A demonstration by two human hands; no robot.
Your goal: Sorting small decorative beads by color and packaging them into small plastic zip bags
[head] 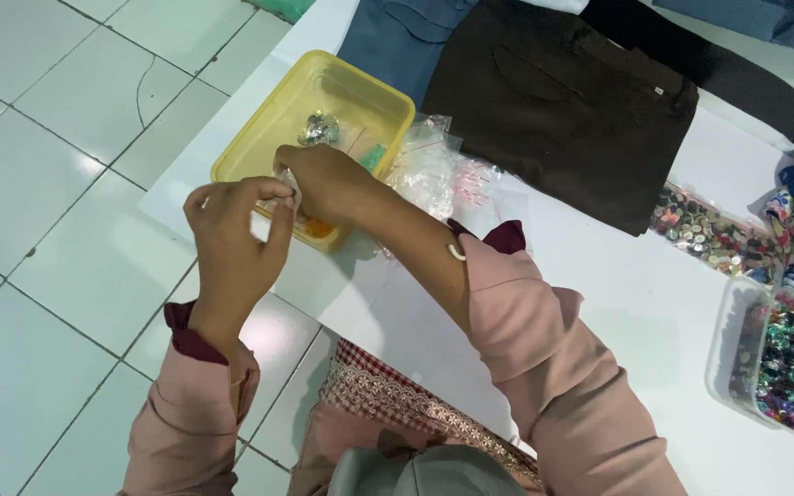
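Here, nearest the camera, pink sleeves lead up to two hands meeting over the near edge of the yellow tray. The left hand has its fingertips pressed together, pinching a small clear plastic bag. The right hand is curled, its fingers closed on the same bag from about two o'clock of the left. The bag sits between the two, too small to show any long axis; both hands touch it, so neither is nearer.

Just beyond, the tray holds a bunch of silvery pieces, something green and something orange. At its three o'clock lie more clear zip bags on the white desk. Farther off lie dark brown trousers, then a bag of buttons and a clear tub of coloured beads at far right.
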